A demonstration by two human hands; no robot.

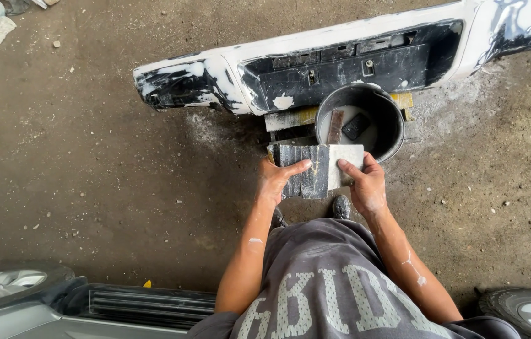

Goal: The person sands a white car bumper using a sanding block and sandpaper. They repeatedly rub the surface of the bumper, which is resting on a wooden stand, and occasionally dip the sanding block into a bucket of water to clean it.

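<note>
- Left hand [276, 180]: I see it clamped on the sheet's [314, 169] left edge.
- Right hand [366, 185]: clamped on its right edge.
- Sheet: held mid-scene, just near of the bucket [359, 120].
- Bumper [315, 69]: far, on the ground [89, 163].

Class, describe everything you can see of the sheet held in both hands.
The sheet is a rectangular, creased piece, like wet sandpaper: mostly dark grey and glossy, with a pale patch at its right end. It is held roughly flat above the ground, left hand and right hand gripping opposite ends, thumbs on top, beside the black bucket.
</note>
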